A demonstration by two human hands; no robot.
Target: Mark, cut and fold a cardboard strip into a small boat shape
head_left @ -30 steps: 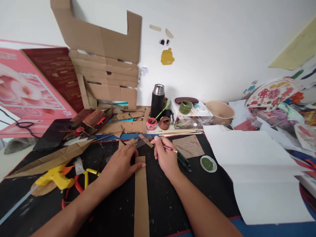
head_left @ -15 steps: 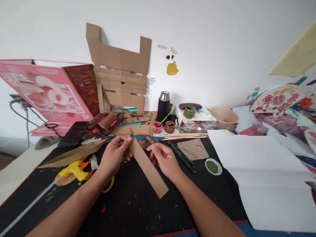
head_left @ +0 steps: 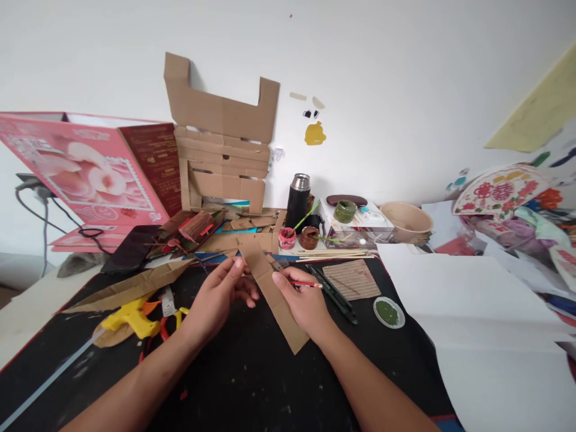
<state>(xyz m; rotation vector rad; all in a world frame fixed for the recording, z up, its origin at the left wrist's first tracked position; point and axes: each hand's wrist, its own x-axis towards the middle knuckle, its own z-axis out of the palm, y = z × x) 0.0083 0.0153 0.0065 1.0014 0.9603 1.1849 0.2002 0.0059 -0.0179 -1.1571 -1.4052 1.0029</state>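
Note:
A long cardboard strip (head_left: 270,294) slants across the middle of the black mat. My right hand (head_left: 303,300) grips its right edge, thumb on top, with a red pencil (head_left: 306,284) held in the same fingers. My left hand (head_left: 225,291) is just beside the strip's upper left edge, its fingers loosely bent and apart, with nothing seen in them. Right of my right hand lie a dark green cutter-like tool (head_left: 335,294) and a piece of corrugated cardboard (head_left: 353,279).
On the left lie a yellow glue gun (head_left: 137,318), scissors (head_left: 168,324) and folded cardboard (head_left: 135,285). Paint jars (head_left: 309,237), a black thermos (head_left: 297,201) and a bowl (head_left: 406,221) stand at the back. A lid with green paint (head_left: 388,312) and white paper (head_left: 486,342) are at right.
My left hand has let go of the strip's upper end and drawn slightly away. My right hand has moved onto the strip's right edge and grips it, the pencil still in its fingers.

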